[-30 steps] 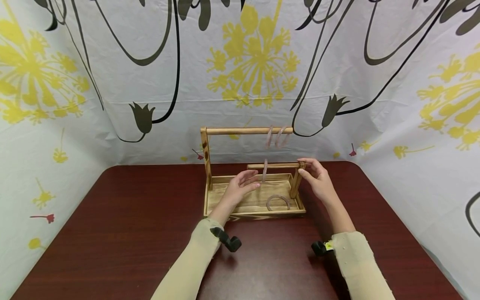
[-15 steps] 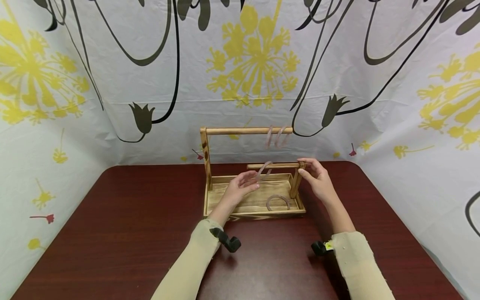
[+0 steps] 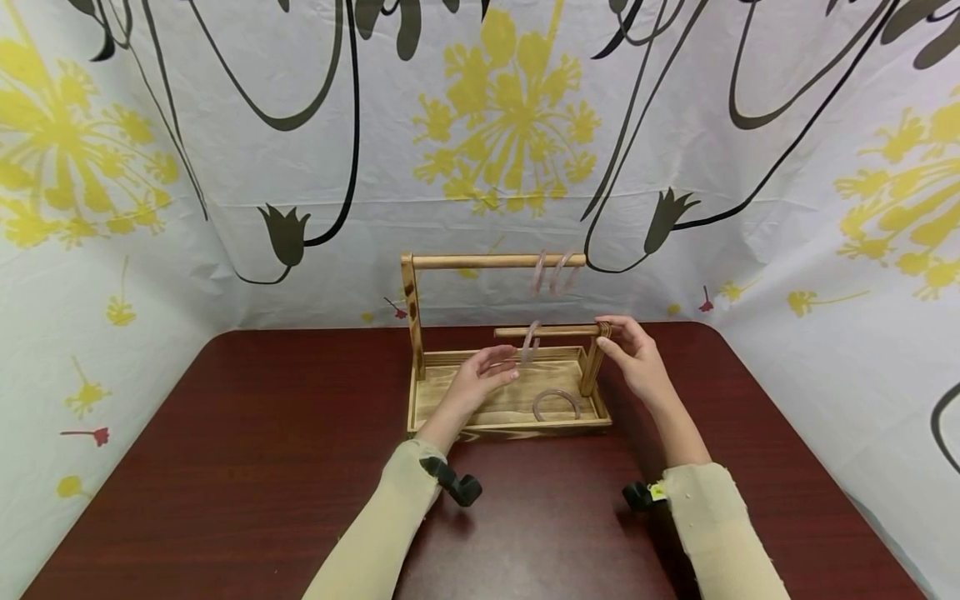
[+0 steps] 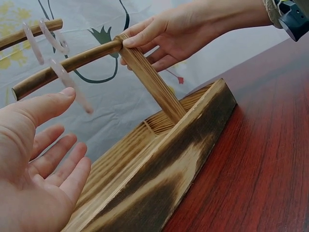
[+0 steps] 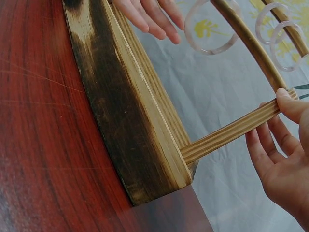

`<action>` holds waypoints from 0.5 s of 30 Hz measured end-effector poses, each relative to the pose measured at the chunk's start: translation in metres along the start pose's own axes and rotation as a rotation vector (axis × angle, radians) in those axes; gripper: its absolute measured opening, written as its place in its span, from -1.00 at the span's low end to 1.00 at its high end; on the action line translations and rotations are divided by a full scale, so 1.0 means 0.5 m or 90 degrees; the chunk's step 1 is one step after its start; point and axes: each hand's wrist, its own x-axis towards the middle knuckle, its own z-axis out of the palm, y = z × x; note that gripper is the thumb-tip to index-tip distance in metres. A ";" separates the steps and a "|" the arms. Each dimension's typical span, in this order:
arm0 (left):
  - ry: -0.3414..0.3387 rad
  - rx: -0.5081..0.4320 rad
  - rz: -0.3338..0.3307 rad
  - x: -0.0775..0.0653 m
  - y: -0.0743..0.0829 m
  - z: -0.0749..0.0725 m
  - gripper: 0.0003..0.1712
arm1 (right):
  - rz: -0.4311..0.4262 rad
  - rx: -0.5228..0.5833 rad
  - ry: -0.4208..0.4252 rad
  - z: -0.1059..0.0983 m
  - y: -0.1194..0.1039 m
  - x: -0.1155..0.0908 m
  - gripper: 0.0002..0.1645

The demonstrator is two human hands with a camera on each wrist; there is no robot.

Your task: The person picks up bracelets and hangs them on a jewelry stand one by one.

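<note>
A pale, translucent bangle (image 3: 529,343) hangs on the lower bar (image 3: 562,332) of a wooden bangle stand (image 3: 411,317). My left hand (image 3: 474,379) is just left of it, palm turned toward it, fingers loosely spread with nothing between them. In the left wrist view the thumb tip lies close to the hanging bangle (image 4: 62,75); whether they touch, I cannot tell. My right hand (image 3: 636,357) grips the top of the short post (image 3: 592,371), thumb in front and fingers behind, as the right wrist view also shows. Another bangle (image 3: 537,412) lies in the tray at the stand's base.
Several bangles (image 3: 556,273) hang near the right end of the upper bar (image 3: 487,262). The stand rests on a dark red table (image 3: 300,467) toward its back edge. A patterned cloth (image 3: 337,217) hangs behind and at both sides.
The bangle on the lower bar tilted toward my left hand half a second ago; now it has swung back away from the fingers. My right hand has stayed in place.
</note>
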 end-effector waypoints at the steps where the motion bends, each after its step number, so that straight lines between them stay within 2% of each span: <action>1: 0.000 0.000 -0.001 0.000 -0.001 0.000 -0.42 | 0.000 0.000 0.000 0.000 0.001 0.000 -0.59; 15: -0.008 0.004 -0.006 0.001 -0.005 -0.003 -0.45 | 0.003 -0.003 -0.001 -0.001 0.003 0.000 -0.58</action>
